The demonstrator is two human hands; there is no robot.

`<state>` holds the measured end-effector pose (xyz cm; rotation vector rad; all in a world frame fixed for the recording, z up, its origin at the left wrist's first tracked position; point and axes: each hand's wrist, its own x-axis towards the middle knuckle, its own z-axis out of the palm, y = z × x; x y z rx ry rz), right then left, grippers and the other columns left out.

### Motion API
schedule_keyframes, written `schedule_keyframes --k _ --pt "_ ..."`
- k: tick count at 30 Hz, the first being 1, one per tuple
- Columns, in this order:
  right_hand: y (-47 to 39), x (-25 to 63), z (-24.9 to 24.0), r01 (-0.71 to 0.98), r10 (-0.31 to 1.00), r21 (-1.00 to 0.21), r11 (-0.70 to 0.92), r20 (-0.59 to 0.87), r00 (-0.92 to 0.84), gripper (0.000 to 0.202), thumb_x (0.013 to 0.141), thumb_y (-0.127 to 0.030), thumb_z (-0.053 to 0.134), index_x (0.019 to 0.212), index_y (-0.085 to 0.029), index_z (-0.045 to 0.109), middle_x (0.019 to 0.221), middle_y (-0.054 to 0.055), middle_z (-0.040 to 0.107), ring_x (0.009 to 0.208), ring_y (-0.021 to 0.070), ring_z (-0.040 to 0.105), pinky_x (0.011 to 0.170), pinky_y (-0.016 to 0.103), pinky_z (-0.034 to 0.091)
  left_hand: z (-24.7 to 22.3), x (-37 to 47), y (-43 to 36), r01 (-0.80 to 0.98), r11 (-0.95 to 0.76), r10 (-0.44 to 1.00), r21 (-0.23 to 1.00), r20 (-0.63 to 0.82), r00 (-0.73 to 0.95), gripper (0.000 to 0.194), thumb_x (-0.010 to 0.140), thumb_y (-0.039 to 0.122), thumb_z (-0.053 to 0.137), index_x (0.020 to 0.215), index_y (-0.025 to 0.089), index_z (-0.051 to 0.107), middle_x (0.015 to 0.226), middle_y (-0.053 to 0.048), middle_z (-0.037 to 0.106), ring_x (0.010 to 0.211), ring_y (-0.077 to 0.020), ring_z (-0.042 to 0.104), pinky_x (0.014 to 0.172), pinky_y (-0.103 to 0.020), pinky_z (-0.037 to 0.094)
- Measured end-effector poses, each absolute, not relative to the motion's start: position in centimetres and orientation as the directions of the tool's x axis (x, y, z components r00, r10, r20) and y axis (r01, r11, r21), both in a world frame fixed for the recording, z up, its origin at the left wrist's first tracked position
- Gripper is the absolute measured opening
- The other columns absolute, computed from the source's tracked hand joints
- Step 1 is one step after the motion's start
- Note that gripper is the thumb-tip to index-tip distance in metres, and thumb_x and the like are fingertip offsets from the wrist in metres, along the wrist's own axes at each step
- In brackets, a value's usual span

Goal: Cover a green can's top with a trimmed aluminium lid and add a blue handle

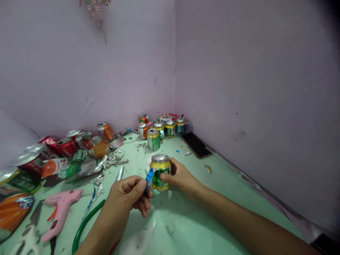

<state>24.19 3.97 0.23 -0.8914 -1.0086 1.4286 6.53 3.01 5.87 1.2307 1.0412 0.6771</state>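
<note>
My right hand (180,175) is wrapped round a short green and yellow can (160,166) with a silver top, held upright just above or on the table. Between the thumb and fingers of my left hand (132,194) is a blue metallic strip (149,179). The strip stands at the can's left side; whether it is fixed there I cannot tell. Behind my left hand lies a pointed metal blade (120,173). Another short green can (153,140) stands farther back.
Several small cans cluster near the corner, beside a dark phone (196,144). Cut cans and foil scraps (114,159) fill the left side. A pink glue gun (62,209), white-handled scissors (28,237) and a green tube (83,226) lie at front left.
</note>
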Motion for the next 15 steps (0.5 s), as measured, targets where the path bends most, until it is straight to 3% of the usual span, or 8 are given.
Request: schedule_keyframes --k 7,15 --pt "4.03 23.99 0.02 -0.402 0.991 -0.912 -0.087 -0.039 -0.127 0.068 0.048 -0.046 0.081 0.103 -0.02 0.053 0.093 0.005 0.063 0.085 0.0208 0.06 0.073 0.033 0.047 5.58 6.29 3.18 0.082 0.264 0.869 0.961 -0.274 0.411 0.035 0.069 0.047 0.065 0.062 0.013 0.061 0.049 -0.001 0.061 0.041 -0.0088 0.052 0.042 -0.02 0.043" --pt "4.05 24.16 0.03 -0.397 0.995 -0.917 -0.021 0.019 -0.098 0.067 0.049 -0.044 0.082 0.103 -0.019 0.053 0.095 0.006 0.063 0.089 0.0218 0.059 0.08 0.035 0.045 5.57 6.29 3.23 0.086 0.261 0.867 0.961 -0.273 0.417 0.032 0.071 0.044 0.065 0.064 0.013 0.061 0.051 -0.001 0.062 0.043 -0.0086 0.052 0.043 -0.019 0.043"
